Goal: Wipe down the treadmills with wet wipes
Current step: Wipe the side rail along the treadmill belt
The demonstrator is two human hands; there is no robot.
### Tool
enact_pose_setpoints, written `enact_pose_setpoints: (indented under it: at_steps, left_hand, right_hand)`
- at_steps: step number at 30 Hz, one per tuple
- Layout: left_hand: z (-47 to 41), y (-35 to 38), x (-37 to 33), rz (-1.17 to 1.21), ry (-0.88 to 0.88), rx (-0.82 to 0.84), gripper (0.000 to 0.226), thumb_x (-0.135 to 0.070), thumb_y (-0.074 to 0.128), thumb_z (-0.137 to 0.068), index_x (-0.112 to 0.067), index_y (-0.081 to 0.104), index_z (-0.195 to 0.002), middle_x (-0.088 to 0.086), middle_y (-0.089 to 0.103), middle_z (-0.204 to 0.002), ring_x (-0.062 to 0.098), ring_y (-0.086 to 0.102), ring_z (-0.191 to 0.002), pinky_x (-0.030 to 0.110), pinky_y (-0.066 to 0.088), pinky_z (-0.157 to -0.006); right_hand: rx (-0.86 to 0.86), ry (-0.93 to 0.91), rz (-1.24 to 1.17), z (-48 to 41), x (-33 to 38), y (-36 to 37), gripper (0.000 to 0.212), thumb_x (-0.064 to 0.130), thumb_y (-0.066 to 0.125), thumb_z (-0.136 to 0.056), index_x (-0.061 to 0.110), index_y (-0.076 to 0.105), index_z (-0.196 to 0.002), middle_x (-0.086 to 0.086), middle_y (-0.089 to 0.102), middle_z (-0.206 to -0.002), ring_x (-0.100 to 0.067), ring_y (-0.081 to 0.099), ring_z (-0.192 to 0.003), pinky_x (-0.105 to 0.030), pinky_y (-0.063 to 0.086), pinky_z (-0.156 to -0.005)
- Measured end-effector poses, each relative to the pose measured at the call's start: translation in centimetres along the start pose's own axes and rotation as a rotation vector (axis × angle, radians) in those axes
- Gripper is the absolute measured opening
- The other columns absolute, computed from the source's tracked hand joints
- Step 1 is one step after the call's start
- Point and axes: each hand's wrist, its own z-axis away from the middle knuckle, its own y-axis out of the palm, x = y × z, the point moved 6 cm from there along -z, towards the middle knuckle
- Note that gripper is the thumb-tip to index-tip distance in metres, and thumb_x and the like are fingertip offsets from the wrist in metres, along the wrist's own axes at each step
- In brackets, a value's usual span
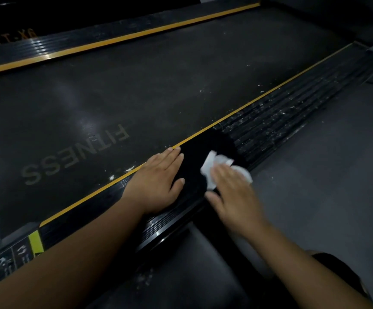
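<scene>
A black treadmill belt [136,90] printed "FITNESS" fills the middle of the view. Its ribbed right side rail [292,112], edged with a yellow stripe, runs diagonally from lower left to upper right. White crumbs and streaks cover the rail's far part; the stretch by my hands looks dark and clean. My left hand [156,181] rests flat on the rail, fingers straight. My right hand [234,195] presses a crumpled white wet wipe [214,166] onto the rail just right of the left hand; its fingers cover part of the wipe.
The left side rail [114,39] with its yellow stripe lies across the top. Grey floor [326,175] spreads to the right of the treadmill. A green and black warning label [20,253] sits on the rail's near end cap. White specks dot the belt.
</scene>
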Motion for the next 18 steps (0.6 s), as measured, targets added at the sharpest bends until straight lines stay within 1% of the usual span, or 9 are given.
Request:
enact_pose_setpoints:
  at_steps: [3,5,7,8,9,11,13,15,18]
  left_hand:
    - [0.1,0.0,0.0,-0.003,0.003,0.001,0.078,-0.056,0.013,-0.094,-0.014,0.022,-0.160,0.002,0.011,-0.167,0.015,0.007,-0.155,0.028,0.000,-0.121]
    - [0.2,0.1,0.0,0.002,0.011,-0.013,0.075,-0.053,0.019,-0.096,-0.010,0.030,-0.157,0.006,0.021,-0.166,0.018,0.016,-0.154,0.033,0.009,-0.124]
    - [0.3,0.2,0.0,0.016,0.014,-0.014,0.072,-0.050,0.022,-0.097,-0.008,0.034,-0.155,0.007,0.025,-0.164,0.019,0.021,-0.153,0.037,0.016,-0.124]
    - [0.3,0.2,0.0,0.018,0.011,-0.013,0.073,-0.050,0.021,-0.097,-0.009,0.033,-0.155,0.006,0.024,-0.164,0.018,0.019,-0.153,0.036,0.014,-0.124]
    - [0.3,0.2,0.1,0.017,0.008,-0.012,0.074,-0.052,0.019,-0.097,-0.010,0.032,-0.156,0.004,0.022,-0.165,0.017,0.017,-0.153,0.034,0.011,-0.123]
    - [0.3,0.2,0.0,0.015,0.010,-0.007,0.076,-0.054,0.016,-0.096,-0.012,0.028,-0.158,0.002,0.017,-0.166,0.015,0.012,-0.154,0.031,0.006,-0.123]
    - [0.2,0.1,0.0,0.018,0.008,-0.006,0.077,-0.056,0.014,-0.095,-0.013,0.025,-0.159,0.001,0.014,-0.167,0.014,0.009,-0.154,0.029,0.003,-0.122]
    - [0.2,0.1,0.0,0.016,0.000,0.000,0.079,-0.057,0.011,-0.094,-0.015,0.021,-0.160,-0.001,0.010,-0.167,0.012,0.005,-0.155,0.026,-0.002,-0.121]
    - [0.1,0.1,0.0,0.010,-0.002,-0.007,0.079,-0.057,0.011,-0.093,-0.017,0.020,-0.160,-0.002,0.010,-0.168,0.011,0.004,-0.155,0.025,-0.003,-0.120]
  right_hand:
    - [-0.026,0.146,-0.018,-3.4,-1.0,-0.6,0.073,0.057,0.027,-0.098,0.006,0.050,-0.145,-0.012,0.047,-0.152,-0.028,0.038,-0.145,-0.043,0.025,-0.120]
    - [-0.019,0.024,-0.060,-3.0,2.1,0.0,0.065,0.051,0.032,-0.098,0.006,0.058,-0.137,-0.013,0.056,-0.144,-0.029,0.048,-0.137,-0.040,0.030,-0.115]
    - [-0.002,-0.147,-0.126,-1.0,4.0,0.8,0.047,0.036,0.042,-0.100,0.009,0.063,-0.132,-0.008,0.061,-0.140,-0.023,0.051,-0.134,-0.035,0.029,-0.114]
    - [0.006,-0.174,-0.195,-0.7,3.8,0.5,0.038,0.026,0.047,-0.100,0.011,0.066,-0.129,-0.004,0.063,-0.138,-0.019,0.051,-0.132,-0.035,0.033,-0.114]
    - [-0.011,-0.159,-0.265,-1.0,3.1,0.1,0.032,0.016,0.052,-0.097,0.013,0.070,-0.123,-0.002,0.066,-0.134,-0.016,0.054,-0.128,-0.039,0.041,-0.110]
    - [-0.049,-0.090,-0.316,-2.3,2.1,-1.1,0.029,0.000,0.057,-0.086,0.012,0.073,-0.107,-0.002,0.069,-0.120,-0.018,0.061,-0.116,-0.045,0.054,-0.093]
    - [-0.098,-0.066,-0.218,-2.7,2.7,-1.8,0.027,-0.005,0.062,-0.078,0.010,0.071,-0.098,-0.006,0.065,-0.121,-0.025,0.059,-0.116,-0.048,0.054,-0.090]
    - [-0.151,0.004,-0.064,-2.1,3.2,-2.1,0.029,-0.004,0.070,-0.076,0.011,0.070,-0.101,-0.011,0.058,-0.134,-0.030,0.052,-0.128,-0.047,0.049,-0.101]
    - [-0.128,0.161,-0.060,-1.6,3.3,-1.3,0.042,0.000,0.063,-0.087,0.009,0.061,-0.129,-0.017,0.042,-0.152,-0.031,0.038,-0.142,-0.044,0.041,-0.111]
